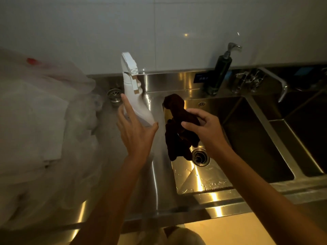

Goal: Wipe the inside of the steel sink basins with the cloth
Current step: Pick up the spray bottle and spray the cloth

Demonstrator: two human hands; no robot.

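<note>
A dark brown cloth (178, 128) hangs crumpled from my right hand (203, 131), which grips it above the left edge of the nearer steel basin (251, 142). The basin floor is wet, with a round drain (200, 155) below the cloth. My left hand (136, 131) is around the lower body of a white spray bottle (131, 87); its fingers are spread and only loosely touching it. The bottle stands tilted on the steel counter left of the basin. A second basin (307, 144) lies at the right.
A dark pump soap bottle (220, 71) stands on the back ledge, with a steel tap (276, 82) to its right. A loose sink strainer (114, 94) lies on the counter. Translucent plastic bags (40, 131) holding white material fill the left side. White tiled wall behind.
</note>
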